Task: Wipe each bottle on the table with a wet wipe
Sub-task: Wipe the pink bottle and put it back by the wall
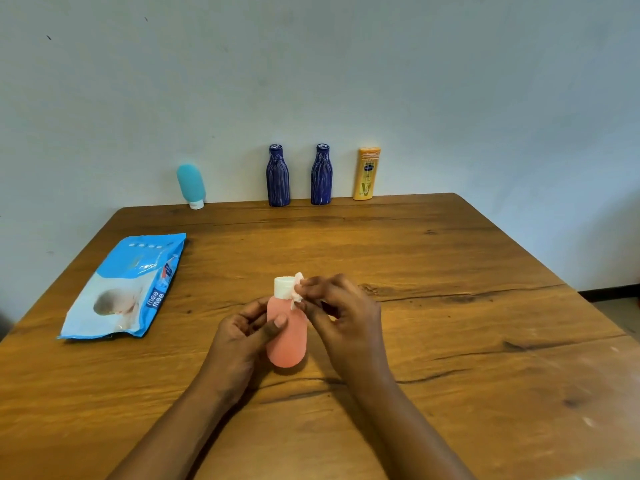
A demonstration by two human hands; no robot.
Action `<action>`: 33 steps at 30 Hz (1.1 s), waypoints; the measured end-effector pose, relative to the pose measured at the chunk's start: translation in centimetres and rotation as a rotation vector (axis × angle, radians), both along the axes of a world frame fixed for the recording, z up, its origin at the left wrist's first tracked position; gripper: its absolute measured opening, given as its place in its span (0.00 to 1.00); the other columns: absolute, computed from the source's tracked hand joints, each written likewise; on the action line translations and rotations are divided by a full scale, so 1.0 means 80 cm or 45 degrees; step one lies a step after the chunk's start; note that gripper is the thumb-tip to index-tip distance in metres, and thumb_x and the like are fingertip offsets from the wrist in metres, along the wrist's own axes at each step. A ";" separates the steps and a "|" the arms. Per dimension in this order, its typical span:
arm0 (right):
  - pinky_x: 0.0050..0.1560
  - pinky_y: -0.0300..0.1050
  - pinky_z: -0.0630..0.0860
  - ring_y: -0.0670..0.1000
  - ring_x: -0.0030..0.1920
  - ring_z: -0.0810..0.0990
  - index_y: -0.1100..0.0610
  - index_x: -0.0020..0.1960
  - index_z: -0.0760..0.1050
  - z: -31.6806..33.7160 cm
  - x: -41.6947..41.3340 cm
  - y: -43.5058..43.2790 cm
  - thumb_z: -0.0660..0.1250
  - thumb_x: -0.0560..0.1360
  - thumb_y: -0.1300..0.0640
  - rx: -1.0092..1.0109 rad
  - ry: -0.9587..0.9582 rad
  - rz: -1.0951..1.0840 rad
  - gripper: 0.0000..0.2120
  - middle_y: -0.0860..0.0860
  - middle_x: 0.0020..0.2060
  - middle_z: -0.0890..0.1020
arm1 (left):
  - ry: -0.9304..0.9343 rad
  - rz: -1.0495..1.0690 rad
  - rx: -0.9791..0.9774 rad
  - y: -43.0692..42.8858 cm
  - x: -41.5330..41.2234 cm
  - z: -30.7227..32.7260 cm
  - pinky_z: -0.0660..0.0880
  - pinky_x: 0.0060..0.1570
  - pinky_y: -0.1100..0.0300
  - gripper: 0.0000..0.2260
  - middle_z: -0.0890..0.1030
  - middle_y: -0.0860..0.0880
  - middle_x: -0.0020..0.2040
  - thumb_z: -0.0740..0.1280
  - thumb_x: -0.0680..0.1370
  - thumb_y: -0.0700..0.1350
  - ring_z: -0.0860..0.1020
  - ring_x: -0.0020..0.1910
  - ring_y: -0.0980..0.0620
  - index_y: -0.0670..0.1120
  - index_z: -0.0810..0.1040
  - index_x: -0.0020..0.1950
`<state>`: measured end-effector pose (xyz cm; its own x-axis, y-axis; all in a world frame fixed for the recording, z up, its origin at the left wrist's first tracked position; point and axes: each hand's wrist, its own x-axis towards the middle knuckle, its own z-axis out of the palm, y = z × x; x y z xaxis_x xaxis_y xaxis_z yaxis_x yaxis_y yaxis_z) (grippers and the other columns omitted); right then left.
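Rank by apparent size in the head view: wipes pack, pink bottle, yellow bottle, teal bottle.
1. wipes pack
2. pink bottle, though it is nearest the camera
3. yellow bottle and teal bottle: too alike to rank

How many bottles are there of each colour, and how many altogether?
Pink plastic bottle with white cap: 1
Turquoise bottle standing on its white cap: 1
Dark blue ridged bottles: 2
Yellow-orange lotion bottle: 1
Total: 5 bottles
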<state>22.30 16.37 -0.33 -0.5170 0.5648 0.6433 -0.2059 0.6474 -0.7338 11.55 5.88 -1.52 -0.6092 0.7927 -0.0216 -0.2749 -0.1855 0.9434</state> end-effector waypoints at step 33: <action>0.51 0.35 0.75 0.42 0.50 0.79 0.54 0.50 0.82 0.059 0.038 0.046 0.70 0.72 0.61 0.064 -0.762 0.363 0.08 0.47 0.48 0.82 | 2.353 0.345 0.064 -0.016 -0.015 -0.014 0.74 0.48 0.61 0.14 0.82 0.45 0.55 0.65 0.78 0.45 0.76 0.52 0.49 0.43 0.73 0.62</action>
